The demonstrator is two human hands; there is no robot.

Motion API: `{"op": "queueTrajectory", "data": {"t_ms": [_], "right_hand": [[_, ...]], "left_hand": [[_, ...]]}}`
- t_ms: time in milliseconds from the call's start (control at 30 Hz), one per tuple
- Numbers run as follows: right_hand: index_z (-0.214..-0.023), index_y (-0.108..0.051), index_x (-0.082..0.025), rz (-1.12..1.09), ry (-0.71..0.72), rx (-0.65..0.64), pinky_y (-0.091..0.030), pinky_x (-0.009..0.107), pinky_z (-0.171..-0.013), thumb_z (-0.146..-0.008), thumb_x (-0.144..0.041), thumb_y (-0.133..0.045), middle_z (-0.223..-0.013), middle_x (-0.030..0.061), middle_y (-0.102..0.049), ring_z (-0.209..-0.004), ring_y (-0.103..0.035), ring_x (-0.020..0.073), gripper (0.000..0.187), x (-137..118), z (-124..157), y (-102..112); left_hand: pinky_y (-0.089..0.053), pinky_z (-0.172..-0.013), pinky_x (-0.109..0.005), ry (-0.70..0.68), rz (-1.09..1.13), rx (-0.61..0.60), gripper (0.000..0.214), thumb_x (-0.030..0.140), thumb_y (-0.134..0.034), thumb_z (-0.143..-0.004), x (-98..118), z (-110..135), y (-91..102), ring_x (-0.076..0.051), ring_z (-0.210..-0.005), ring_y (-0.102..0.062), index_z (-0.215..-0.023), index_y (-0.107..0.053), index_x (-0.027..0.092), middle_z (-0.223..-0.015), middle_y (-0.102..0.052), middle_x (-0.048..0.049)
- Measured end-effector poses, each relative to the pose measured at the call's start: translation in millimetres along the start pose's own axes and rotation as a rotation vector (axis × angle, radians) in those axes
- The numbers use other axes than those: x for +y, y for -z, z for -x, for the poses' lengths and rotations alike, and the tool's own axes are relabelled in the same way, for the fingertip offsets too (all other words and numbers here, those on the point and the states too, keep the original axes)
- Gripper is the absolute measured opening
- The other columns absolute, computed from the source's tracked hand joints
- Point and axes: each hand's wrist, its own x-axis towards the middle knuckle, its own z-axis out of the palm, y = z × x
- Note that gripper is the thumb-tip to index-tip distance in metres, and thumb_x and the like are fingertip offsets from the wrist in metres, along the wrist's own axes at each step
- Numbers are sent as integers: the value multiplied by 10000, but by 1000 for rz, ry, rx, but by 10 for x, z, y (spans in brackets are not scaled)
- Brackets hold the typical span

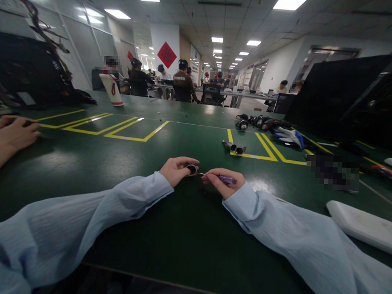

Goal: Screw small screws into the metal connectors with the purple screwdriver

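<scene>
My left hand (176,170) is closed around a small round metal part (192,168) with a dark hollow facing me. In my right hand (225,182) is a screwdriver (227,179) with a clear purple handle, held between thumb and fingers. Its thin shaft points left, and the tip is at the metal part's edge; I cannot tell whether it touches. Both hands are just above the green table (167,231). Farther off to the right, two joined metal cylinders (235,147) lie on a yellow tape line.
Another person's hands (14,132) rest at the left edge. A paper cup (112,89) stands at the back left. Cables and dark tools (259,122) lie back right beside a blue and white glove (290,137). A white object (363,225) sits near my right forearm.
</scene>
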Motion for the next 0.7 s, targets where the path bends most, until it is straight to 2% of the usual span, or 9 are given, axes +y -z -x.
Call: {"op": "queueTrajectory", "data": {"t_ms": [100,367,533,700], "right_hand": [[-749,-640,-121,-88,-25,12,-548,268,-634,-732,-272,-581,-728,82,-681,-643,-654,144,163,14,-7,-3],[-743,-652,-133,-376,-233,37,-558,250,-618,-691,-285,-641,-684,44,-694,-610,-662,134,161,-2,-57,47],[-750,-659,-138,-445,-288,5,-555,251,-639,-671,-291,-662,-706,50,-700,-640,-666,141,172,18,-77,64],[-725,-656,-136,-481,-332,7,-554,260,-632,-658,-306,-673,-688,50,-699,-630,-666,147,184,33,-86,85]], "left_hand": [[-503,-819,-370,12,18,7,274,101,-584,-564,2,2,-1,-211,-876,-624,-832,-643,106,-780,-680,-42],[-503,-821,-372,51,35,13,270,128,-612,-570,10,5,2,-205,-833,-635,-838,-643,110,-772,-684,-45],[-497,-831,-373,75,23,35,288,83,-591,-547,31,13,-15,-179,-756,-646,-829,-646,109,-755,-685,-33],[-501,-819,-376,70,34,34,260,100,-598,-549,55,23,-39,-190,-795,-641,-805,-644,109,-734,-683,-32]]}}
